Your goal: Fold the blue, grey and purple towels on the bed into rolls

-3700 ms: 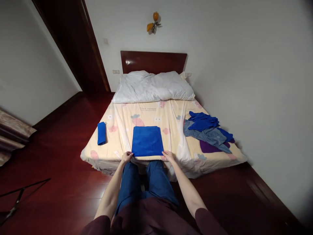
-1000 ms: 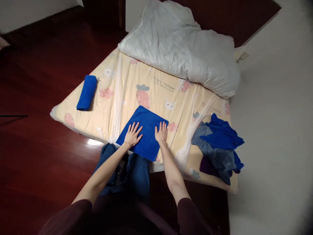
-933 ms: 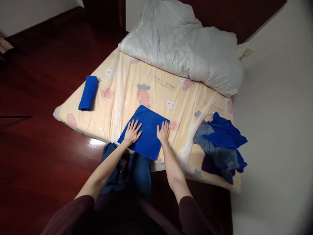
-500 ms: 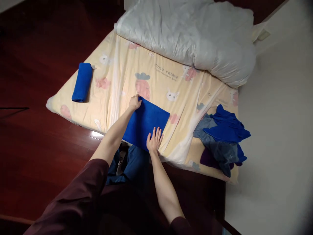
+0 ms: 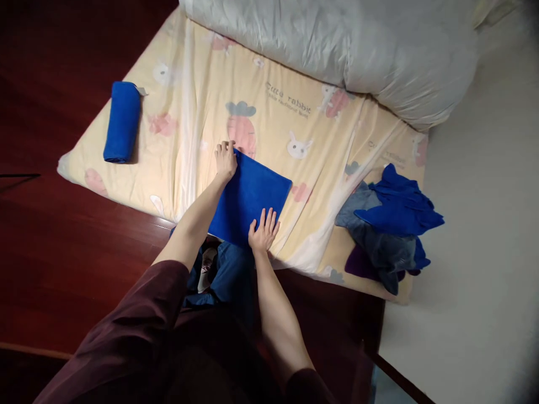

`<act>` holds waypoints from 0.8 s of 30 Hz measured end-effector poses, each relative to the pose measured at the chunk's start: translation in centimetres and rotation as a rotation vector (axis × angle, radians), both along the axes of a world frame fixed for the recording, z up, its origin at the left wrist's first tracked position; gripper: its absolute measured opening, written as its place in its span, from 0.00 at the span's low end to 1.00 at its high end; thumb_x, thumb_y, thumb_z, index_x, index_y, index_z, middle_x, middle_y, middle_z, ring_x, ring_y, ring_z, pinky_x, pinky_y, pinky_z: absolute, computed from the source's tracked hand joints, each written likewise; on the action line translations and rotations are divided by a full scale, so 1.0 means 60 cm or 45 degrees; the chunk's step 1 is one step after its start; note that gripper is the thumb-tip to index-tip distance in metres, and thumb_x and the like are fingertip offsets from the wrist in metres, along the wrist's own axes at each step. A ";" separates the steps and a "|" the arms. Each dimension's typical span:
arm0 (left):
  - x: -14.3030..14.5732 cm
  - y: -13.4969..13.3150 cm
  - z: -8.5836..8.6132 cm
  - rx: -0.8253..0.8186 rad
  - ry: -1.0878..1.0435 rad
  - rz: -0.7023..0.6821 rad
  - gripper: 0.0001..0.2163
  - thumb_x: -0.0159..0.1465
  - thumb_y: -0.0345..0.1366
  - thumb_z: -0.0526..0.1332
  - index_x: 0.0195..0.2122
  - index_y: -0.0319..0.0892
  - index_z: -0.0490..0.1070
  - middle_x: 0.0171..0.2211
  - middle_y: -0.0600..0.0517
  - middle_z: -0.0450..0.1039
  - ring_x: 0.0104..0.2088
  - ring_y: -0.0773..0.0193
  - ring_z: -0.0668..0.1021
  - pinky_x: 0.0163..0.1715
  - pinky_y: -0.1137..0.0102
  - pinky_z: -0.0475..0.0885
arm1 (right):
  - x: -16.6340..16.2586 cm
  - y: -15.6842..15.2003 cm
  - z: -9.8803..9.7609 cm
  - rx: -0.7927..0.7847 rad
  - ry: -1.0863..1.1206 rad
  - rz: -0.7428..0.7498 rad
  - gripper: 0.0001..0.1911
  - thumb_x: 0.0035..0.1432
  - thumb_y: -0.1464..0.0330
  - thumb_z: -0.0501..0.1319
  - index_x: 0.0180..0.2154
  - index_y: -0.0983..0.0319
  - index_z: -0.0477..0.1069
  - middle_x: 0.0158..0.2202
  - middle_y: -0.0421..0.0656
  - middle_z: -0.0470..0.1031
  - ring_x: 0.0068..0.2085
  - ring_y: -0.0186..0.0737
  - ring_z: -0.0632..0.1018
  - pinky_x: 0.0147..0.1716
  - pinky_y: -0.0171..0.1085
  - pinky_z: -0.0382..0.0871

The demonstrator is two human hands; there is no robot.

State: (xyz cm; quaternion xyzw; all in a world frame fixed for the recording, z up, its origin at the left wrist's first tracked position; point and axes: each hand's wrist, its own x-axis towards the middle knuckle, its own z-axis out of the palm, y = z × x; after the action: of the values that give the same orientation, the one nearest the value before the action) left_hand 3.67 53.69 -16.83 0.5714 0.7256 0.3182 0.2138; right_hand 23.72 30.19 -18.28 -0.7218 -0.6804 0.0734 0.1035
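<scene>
Our folded towel (image 5: 248,201) lies near the bed's (image 5: 197,120) front edge, where our left hand (image 5: 225,159) has just reached up to pinch its far corner while our right hand (image 5: 263,231), open-palmed, pins the near edge.

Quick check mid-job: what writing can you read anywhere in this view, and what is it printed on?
"Cute rabbit" on the bedsheet, printed beside the carrot picture; a smaller line beneath it is too blurred to read.
White tag on the rolled towel: too small to read.
No writing shows on the folded towel under the left hand and right hand, nor on the cloth pile or duvet.
</scene>
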 end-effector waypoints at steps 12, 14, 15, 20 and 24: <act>0.037 -0.075 -0.031 0.083 0.186 -0.497 0.32 0.69 0.52 0.53 0.71 0.43 0.61 0.75 0.46 0.48 0.76 0.46 0.43 0.72 0.45 0.32 | 0.001 0.001 0.007 -0.073 0.092 -0.022 0.33 0.72 0.62 0.44 0.74 0.62 0.49 0.76 0.50 0.46 0.76 0.51 0.45 0.72 0.62 0.41; 0.021 -0.057 -0.032 0.080 0.182 -0.513 0.32 0.69 0.53 0.52 0.71 0.42 0.61 0.75 0.46 0.49 0.76 0.48 0.44 0.72 0.47 0.34 | 0.002 0.000 0.004 -0.054 0.079 -0.027 0.33 0.72 0.62 0.44 0.74 0.62 0.50 0.76 0.50 0.47 0.76 0.50 0.46 0.72 0.62 0.41; 0.012 -0.049 -0.031 0.076 0.180 -0.526 0.32 0.70 0.54 0.52 0.71 0.41 0.61 0.75 0.45 0.49 0.76 0.48 0.45 0.72 0.48 0.34 | 0.002 0.000 0.003 -0.045 0.078 -0.027 0.33 0.72 0.62 0.43 0.74 0.62 0.50 0.76 0.50 0.47 0.76 0.49 0.46 0.72 0.61 0.41; -0.038 -0.067 -0.007 0.058 0.210 -0.567 0.34 0.71 0.54 0.49 0.72 0.37 0.57 0.75 0.41 0.47 0.76 0.49 0.47 0.73 0.49 0.34 | 0.003 -0.001 -0.002 -0.024 0.108 -0.017 0.33 0.72 0.62 0.44 0.74 0.62 0.49 0.76 0.50 0.47 0.76 0.50 0.46 0.72 0.62 0.40; -0.086 -0.196 0.007 0.030 0.328 -0.690 0.33 0.73 0.51 0.45 0.74 0.36 0.51 0.76 0.42 0.43 0.76 0.52 0.45 0.74 0.52 0.36 | 0.002 0.000 -0.001 -0.018 0.113 -0.019 0.33 0.72 0.62 0.45 0.74 0.61 0.49 0.76 0.48 0.46 0.76 0.49 0.46 0.72 0.61 0.40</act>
State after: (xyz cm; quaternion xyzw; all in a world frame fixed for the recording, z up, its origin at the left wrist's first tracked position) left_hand -1.50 41.93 -16.40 0.7823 0.5641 0.1831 0.1905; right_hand 23.82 30.21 -18.31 -0.7237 -0.6691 0.1091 0.1291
